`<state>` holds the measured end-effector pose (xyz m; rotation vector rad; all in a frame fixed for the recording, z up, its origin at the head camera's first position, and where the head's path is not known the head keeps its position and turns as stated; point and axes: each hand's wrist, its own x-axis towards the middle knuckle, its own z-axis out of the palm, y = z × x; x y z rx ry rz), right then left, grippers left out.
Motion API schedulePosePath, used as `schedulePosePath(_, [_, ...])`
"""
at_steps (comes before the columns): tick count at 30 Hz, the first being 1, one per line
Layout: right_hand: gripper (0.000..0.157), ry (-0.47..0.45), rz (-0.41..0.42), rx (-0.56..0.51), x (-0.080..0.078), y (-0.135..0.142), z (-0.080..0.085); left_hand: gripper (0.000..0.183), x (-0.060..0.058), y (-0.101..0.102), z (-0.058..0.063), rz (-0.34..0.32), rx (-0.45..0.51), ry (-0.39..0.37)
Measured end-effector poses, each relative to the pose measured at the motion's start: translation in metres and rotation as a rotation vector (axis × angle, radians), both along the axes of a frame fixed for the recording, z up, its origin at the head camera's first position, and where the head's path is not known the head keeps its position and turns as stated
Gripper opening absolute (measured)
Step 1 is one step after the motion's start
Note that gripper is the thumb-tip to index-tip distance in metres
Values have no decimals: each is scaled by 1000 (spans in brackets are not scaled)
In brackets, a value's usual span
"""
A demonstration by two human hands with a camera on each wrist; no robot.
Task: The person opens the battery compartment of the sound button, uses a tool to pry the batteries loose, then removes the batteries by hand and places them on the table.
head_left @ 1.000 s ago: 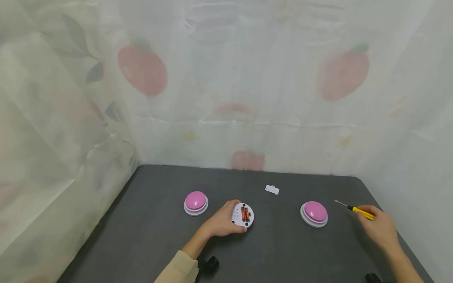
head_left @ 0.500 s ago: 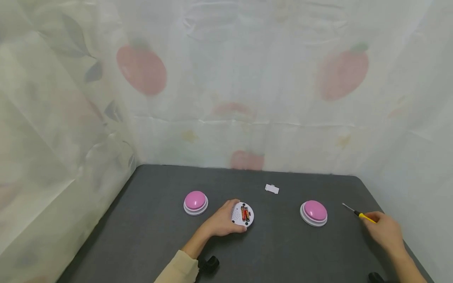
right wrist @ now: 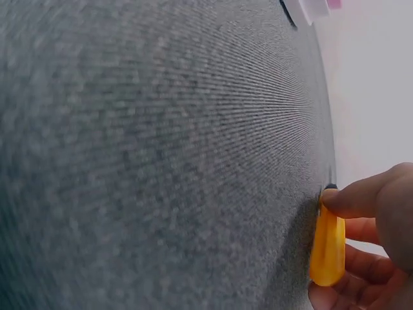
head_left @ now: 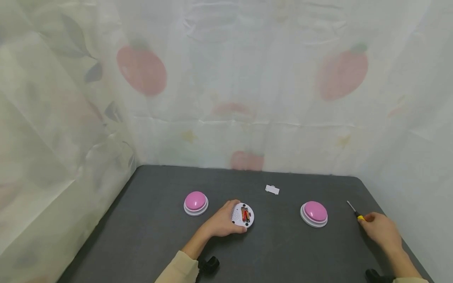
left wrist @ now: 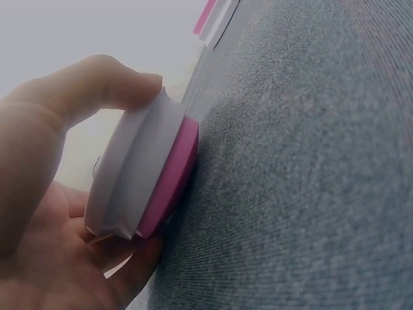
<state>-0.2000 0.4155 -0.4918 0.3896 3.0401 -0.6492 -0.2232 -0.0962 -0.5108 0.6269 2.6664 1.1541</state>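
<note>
My left hand grips an upturned push button by its rim, thumb on one side and fingers on the other. Its underside faces up, with red batteries showing in an uncovered compartment. In the left wrist view, the pink dome points down, close against the table. At the right, my right hand pinches a screwdriver by its yellow handle, right at the table surface. The shaft points away and slightly left.
Two more pink-domed push buttons stand upright: one at left, another at right. A small white battery cover lies toward the back of the dark table. Printed curtains hang behind and beside it.
My right hand has carried the screwdriver to the right and lower toward the table, its shaft swinging to point more away from me. The left hand and its push button stay put.
</note>
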Motion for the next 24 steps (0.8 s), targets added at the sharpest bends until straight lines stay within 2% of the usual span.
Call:
schedulePosePath(5, [42,-28,-38,-16,1,1,-1,95,0,1,-2,-1,-5,2])
schedulePosePath(10, [45,12,-53,-33,3,0,1,94,1,3,-1,1,10,-2])
schedulePosePath(15, [41,128,-26,-23,6,-7,8,94,1,3,0,0,10,-6])
schedulePosePath(24, [33,348,10,-32,6,-41,27,95,-2,1,-1,5,4,-17])
